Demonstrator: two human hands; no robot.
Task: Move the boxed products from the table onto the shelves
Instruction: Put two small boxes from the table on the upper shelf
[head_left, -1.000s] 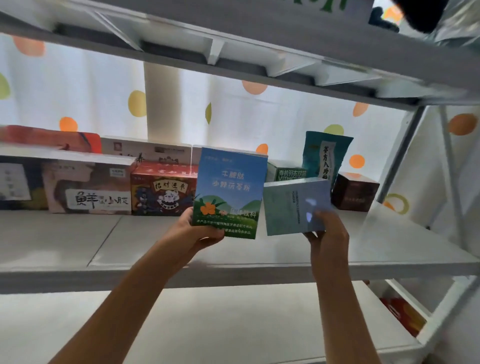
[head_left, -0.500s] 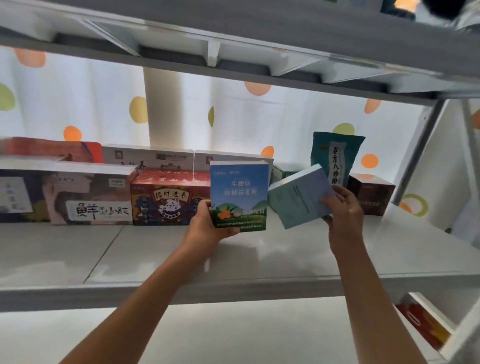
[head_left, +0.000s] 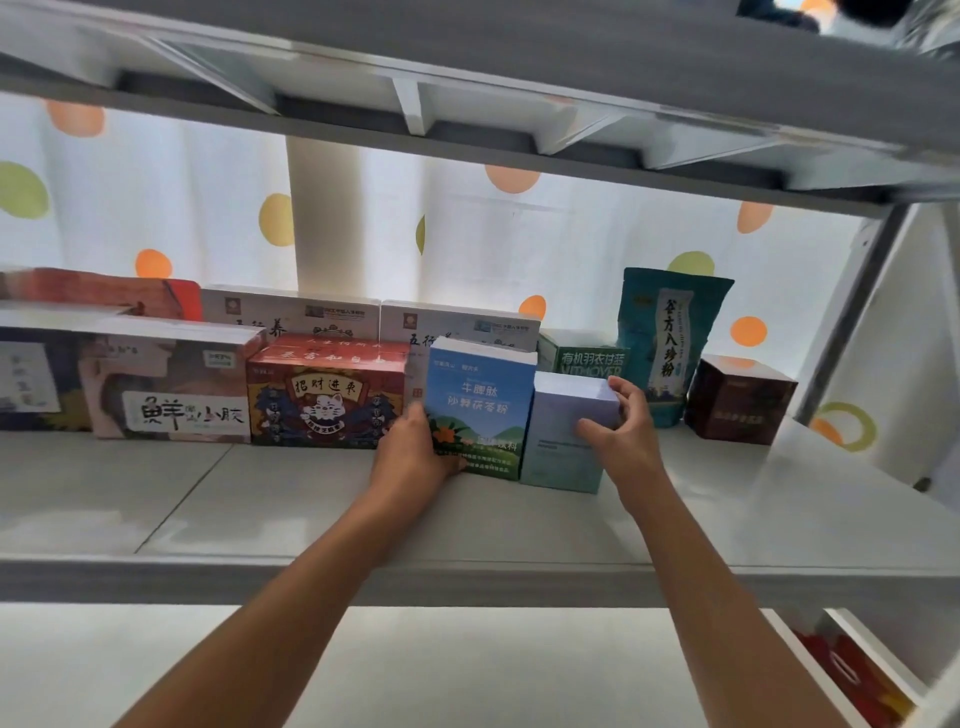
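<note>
A blue and green box (head_left: 480, 405) stands upright on the white shelf (head_left: 727, 519), right of the red cat box (head_left: 324, 397). My left hand (head_left: 415, 452) grips its lower left corner. Touching its right side stands a pale blue-lilac box (head_left: 558, 441). My right hand (head_left: 621, 434) holds that box at its upper right corner, thumb on the front and fingers over the top.
The row along the shelf's back holds a white lettered box (head_left: 171, 384), two white boxes (head_left: 291, 312), a green box (head_left: 589, 356), a teal pouch (head_left: 667, 343) and a dark brown box (head_left: 740, 397). Another shelf (head_left: 519, 78) hangs close overhead. A red box (head_left: 857, 675) sits lower right.
Both hands moved forward and set the two boxes down on the shelf. The pale box went from tilted in the air to standing upright against the blue box.
</note>
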